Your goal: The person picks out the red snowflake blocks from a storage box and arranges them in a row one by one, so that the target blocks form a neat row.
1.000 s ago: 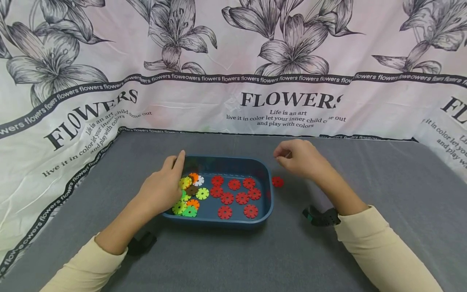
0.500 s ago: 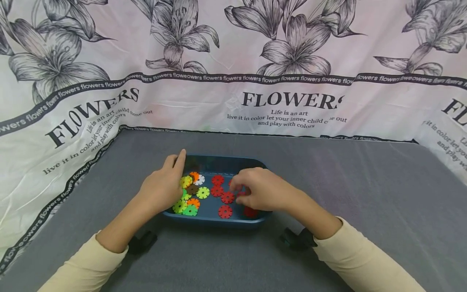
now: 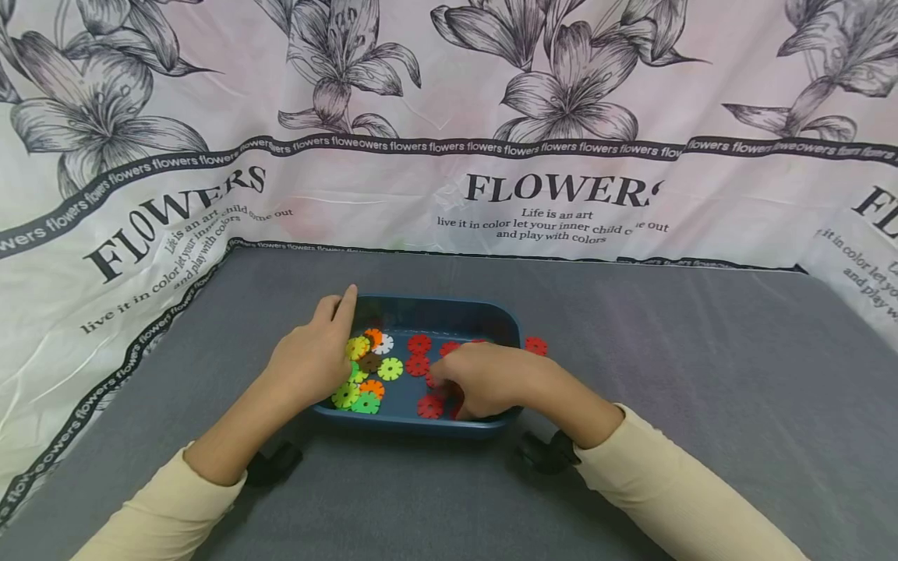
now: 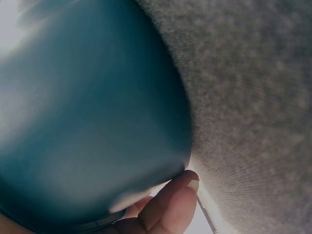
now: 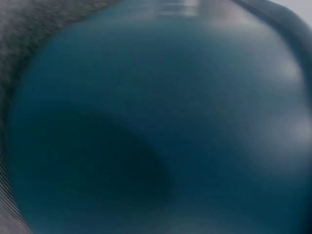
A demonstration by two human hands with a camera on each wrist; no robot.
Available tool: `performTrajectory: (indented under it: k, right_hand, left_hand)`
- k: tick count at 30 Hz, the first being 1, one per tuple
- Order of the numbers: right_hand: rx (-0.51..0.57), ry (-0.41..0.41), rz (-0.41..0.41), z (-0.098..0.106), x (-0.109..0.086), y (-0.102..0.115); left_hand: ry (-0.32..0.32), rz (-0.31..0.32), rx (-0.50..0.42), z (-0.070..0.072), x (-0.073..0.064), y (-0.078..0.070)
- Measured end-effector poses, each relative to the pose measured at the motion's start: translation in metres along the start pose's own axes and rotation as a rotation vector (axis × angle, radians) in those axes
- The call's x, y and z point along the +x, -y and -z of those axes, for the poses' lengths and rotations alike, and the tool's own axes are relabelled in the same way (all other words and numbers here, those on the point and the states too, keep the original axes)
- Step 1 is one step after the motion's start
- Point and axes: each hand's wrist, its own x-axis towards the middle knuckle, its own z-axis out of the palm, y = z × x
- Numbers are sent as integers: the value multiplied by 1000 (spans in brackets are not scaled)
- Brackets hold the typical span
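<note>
At the left end of a blue plastic tray (image 3: 414, 425), my left hand (image 3: 312, 360) grips the rim. Its bent fingers (image 4: 178, 207) show against the tray's edge in the left wrist view. My right hand (image 3: 491, 375) reaches over the right side, its curled fingertips down among the red notched discs (image 3: 418, 344). I cannot tell whether a disc is pinched there; the palm hides several of them. Outside the tray, just behind the right wrist, lies another red disc (image 3: 536, 345). The right wrist view is filled by the tray wall (image 5: 195, 107).
Notched discs in yellow, green (image 3: 365, 403), orange, brown (image 3: 369, 363) and white lie heaped in the tray's left half. A grey cloth (image 3: 666, 343) covers the table. Behind it hangs a white flower-print curtain (image 3: 393, 210).
My right hand has come from beyond the tray's right end, left and down into it, and has moved slightly nearer the front. The left hand has stayed on the rim.
</note>
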Motion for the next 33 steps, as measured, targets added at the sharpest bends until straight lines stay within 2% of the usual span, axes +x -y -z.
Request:
performTrajectory:
  k: [3,5,8,12,17,20,26,33]
  right_hand:
    - [48,-21,8,-3,4,0]
    - [35,-30,35,-5,6,-1]
    - [5,-22,143,-8,7,-2]
    - [15,-19,269,-10,9,-5]
    - [-2,-89,330,-10,10,-10]
    - [-10,-120,301,-10,10,-11]
    - [-30,-136,168,-7,9,-12]
    - [-79,-158,107,-5,7,-9]
  left_hand:
    - [-2,-9,-6,1,-1,0]
    - [3,-12,-12,0,-1,0]
    - [-1,-12,-10,-1,-1,1]
    - [-11,-12,-5,-1,-1,1]
    - [-14,-12,-4,0,-1,0]
    - [-15,-13,-5,0,-1,0]
    - [-14,-15,-4,0,-1,0]
    - [-9,-2,-2,0,-1,0]
